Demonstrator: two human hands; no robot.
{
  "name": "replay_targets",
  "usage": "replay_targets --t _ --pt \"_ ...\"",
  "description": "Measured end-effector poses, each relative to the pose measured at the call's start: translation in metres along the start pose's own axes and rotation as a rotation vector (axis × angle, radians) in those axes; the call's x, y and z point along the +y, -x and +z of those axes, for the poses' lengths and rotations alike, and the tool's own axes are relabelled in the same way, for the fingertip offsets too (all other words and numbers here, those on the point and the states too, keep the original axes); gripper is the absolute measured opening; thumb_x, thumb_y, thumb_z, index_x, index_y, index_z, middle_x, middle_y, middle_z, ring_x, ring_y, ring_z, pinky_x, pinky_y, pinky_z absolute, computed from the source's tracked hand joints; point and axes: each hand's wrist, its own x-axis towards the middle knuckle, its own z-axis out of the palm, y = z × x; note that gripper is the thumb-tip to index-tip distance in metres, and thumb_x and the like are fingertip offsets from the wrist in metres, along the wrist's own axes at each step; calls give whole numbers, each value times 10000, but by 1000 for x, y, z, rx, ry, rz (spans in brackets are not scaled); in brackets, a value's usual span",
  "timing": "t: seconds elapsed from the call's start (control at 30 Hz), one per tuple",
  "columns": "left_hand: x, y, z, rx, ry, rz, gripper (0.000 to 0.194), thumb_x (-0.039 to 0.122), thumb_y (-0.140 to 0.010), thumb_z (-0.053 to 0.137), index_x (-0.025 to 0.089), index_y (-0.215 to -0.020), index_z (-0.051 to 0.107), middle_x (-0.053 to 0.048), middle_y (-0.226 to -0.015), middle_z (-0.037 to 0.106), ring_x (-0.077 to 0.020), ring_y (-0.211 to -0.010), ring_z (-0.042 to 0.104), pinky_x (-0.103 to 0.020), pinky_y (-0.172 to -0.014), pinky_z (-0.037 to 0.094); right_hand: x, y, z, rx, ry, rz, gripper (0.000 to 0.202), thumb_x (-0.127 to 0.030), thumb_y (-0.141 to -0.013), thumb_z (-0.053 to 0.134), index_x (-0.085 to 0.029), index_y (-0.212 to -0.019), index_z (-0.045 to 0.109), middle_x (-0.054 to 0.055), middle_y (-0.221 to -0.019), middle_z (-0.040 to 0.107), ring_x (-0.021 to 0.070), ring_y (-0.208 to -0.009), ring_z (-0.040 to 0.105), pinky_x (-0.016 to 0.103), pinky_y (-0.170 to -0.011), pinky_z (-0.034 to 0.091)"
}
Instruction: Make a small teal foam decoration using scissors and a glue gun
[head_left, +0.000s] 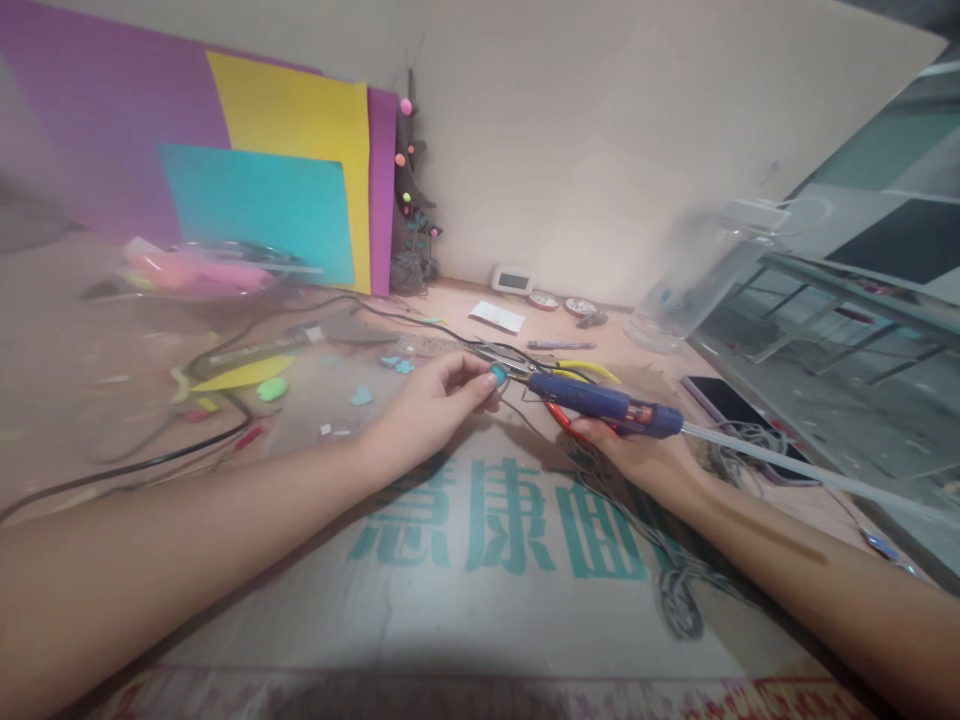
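My left hand [457,400] is closed in a pinch on a small teal piece [498,375] at the middle of the view. Just right of it is the nozzle end of a blue hot glue gun [585,398]; whether it touches the piece I cannot tell. My right hand [630,445] is wrapped round the glue gun from below, its fingers mostly hidden. A long translucent glue stick [787,460] sticks out of the gun's rear. Behind the nozzle lies a metal tool [514,358], partly covered. Teal flower-shaped pieces [397,364] and a teal scrap [361,396] lie left of my hands.
Coloured sheets [292,130] lean on the wall. A black cable [225,440] crosses the left side, near a green lump [272,388]. Rightward are a phone [742,425], tangled wire [682,600] and a clear plastic jug [682,280]. A small digital clock [514,279] stands at the back.
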Motion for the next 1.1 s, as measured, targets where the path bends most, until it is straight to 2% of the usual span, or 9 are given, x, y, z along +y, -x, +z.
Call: replay_targets --t 0.1,0.37,0.53,0.73,0.83,1.0,1.1 --pt "1 0 0 3 6 -6 222 376 -876 628 159 -872 586 -18 -814 677 -141 -768 644 -280 -753 502 1 0 0 -8 1 -6 59 -300 -805 682 -262 -838 652 24 -714 692 268 -887 692 404 -786 575" --pt "0 0 0 2 -4 -2 228 383 -877 624 159 -867 585 -20 -816 674 -141 -765 638 -277 -739 500 1 -2 0 -10 -11 5 61 -268 -795 684 -256 -773 629 14 -726 692 246 -824 693 402 -799 576" --pt "-2 -1 -1 -5 7 1 217 379 -874 626 165 -859 589 -20 -820 674 -144 -775 639 -283 -749 506 0 -2 0 1 1 -12 44 -256 -795 685 -269 -801 643 25 -754 695 276 -949 683 432 -851 566" --pt "0 0 0 -4 -2 1 213 370 -874 624 164 -833 582 -16 -798 665 -140 -762 633 -274 -738 505 0 -1 1 32 -18 -2 105 -277 -793 688 -286 -895 666 31 -808 722 275 -866 701 425 -764 590" --pt "0 0 0 -13 -3 0 215 372 -877 619 164 -837 583 -15 -794 663 -137 -755 630 -272 -737 506 -3 -1 1 16 -25 4 64 -289 -806 668 -280 -869 669 29 -796 732 261 -808 708 404 -735 598" --pt "-2 -1 0 -12 -2 -4 212 367 -876 618 163 -831 585 -7 -785 648 -124 -745 617 -259 -732 504 0 1 -1 62 6 -17 114 -337 -840 645 -274 -934 665 35 -990 748 263 -944 701 431 -904 563" --pt "1 -1 2 2 33 -33 223 378 -858 631 163 -827 581 -6 -774 640 -129 -739 620 -255 -710 506 1 2 -5 86 52 -1 123 -385 -871 613 -277 -865 670 30 -939 742 266 -947 688 452 -951 530"
